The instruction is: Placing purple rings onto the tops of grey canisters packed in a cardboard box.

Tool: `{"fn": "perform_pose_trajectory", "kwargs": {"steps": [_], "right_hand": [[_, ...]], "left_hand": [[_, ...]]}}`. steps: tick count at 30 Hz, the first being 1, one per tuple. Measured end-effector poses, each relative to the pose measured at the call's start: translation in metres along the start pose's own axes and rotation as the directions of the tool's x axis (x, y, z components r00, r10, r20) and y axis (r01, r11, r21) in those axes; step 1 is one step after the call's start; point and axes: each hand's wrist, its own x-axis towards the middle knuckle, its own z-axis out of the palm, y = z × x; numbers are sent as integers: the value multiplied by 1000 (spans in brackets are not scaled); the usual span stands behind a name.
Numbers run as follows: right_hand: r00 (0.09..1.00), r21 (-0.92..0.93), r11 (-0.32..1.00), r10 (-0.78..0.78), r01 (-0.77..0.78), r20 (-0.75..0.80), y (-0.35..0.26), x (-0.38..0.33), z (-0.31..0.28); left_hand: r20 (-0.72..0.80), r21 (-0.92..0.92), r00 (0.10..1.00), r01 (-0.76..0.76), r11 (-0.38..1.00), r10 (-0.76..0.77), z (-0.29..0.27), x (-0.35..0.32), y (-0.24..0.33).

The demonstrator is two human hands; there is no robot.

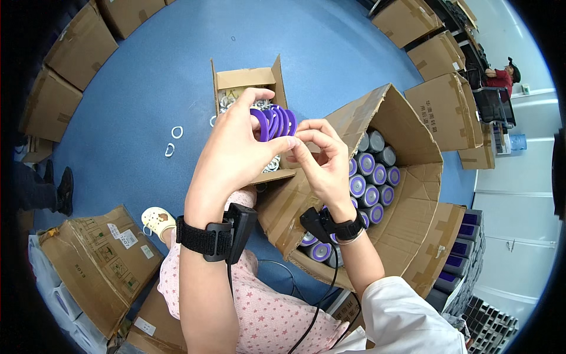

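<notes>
My left hand (233,138) is closed around a row of several purple rings (275,123), with its fingers curled over them and the thumb beneath. At the right end of the row, my right hand (325,168) pinches the edge of the outermost ring between thumb and fingertips. Both hands are above an open small cardboard box (244,78) of white and metallic ring-like pieces, partly hidden by my left hand. To the right, a large open carton (418,218) lies tilted. It holds several grey cylinders (371,196) with purple-rimmed ends.
Two white rings, a nearer ring (170,150) and a farther ring (177,132), lie on the blue floor (147,76). Cartons (82,47) line the far left, and an open carton (100,259) stands near left. Dark boxes (451,277) are stacked at right. Other people are nearby.
</notes>
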Motion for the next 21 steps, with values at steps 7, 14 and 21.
{"fn": "perform_pose_trajectory", "kwargs": {"steps": [7, 14, 21], "right_hand": [[992, 2, 999, -41, 41, -121, -1, 3, 11], [967, -202, 979, -72, 22, -246, -2, 21, 9], [976, 471, 876, 181, -102, -124, 9, 30, 9]], "left_hand": [[-101, -158, 994, 27, 987, -43, -1, 4, -4], [-95, -484, 994, 0, 875, -52, 2, 9, 1], [-126, -840, 990, -69, 539, -70, -10, 12, 0]]}}
